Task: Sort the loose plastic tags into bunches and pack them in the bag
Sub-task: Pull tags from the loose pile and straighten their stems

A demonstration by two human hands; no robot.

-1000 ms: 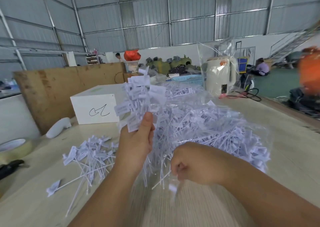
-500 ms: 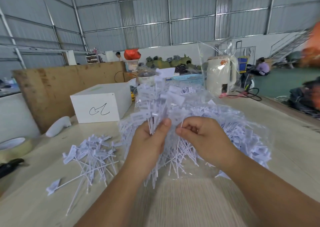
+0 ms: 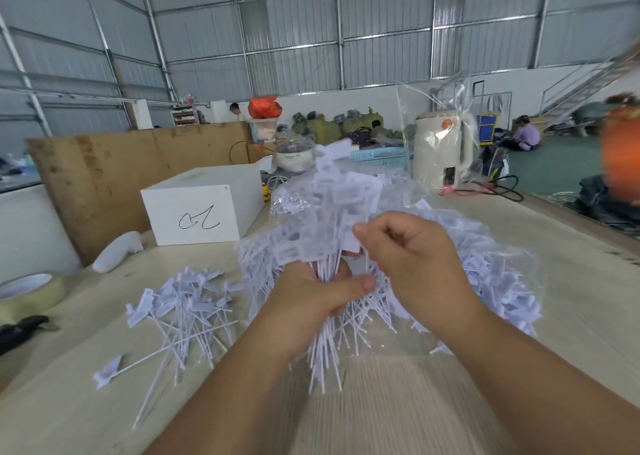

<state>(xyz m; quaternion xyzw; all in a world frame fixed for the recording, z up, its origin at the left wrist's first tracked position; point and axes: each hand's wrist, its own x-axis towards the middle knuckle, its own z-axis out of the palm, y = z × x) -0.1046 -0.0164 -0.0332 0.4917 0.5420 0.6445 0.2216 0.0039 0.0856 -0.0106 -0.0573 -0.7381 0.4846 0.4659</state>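
Observation:
My left hand (image 3: 311,302) grips a bunch of white plastic tags (image 3: 329,226) by their thin stems, flag ends up. My right hand (image 3: 412,257) is just right of it, fingers curled, pinching one tag of the bunch near its flag. Behind and under both hands lies a clear plastic bag (image 3: 491,281) stuffed with many more tags. A loose heap of tags (image 3: 187,302) is spread on the table to the left.
A white box (image 3: 204,205) with a scribble stands at the back left, a wooden board (image 3: 114,170) behind it. A tape roll (image 3: 27,295) and a black tool (image 3: 20,330) lie at the left edge. A cream kettle (image 3: 443,153) in plastic stands behind.
My right hand rose from the table's front to the bunch and now pinches a tag in it. My left hand lowered the bunch slightly and shifted right.

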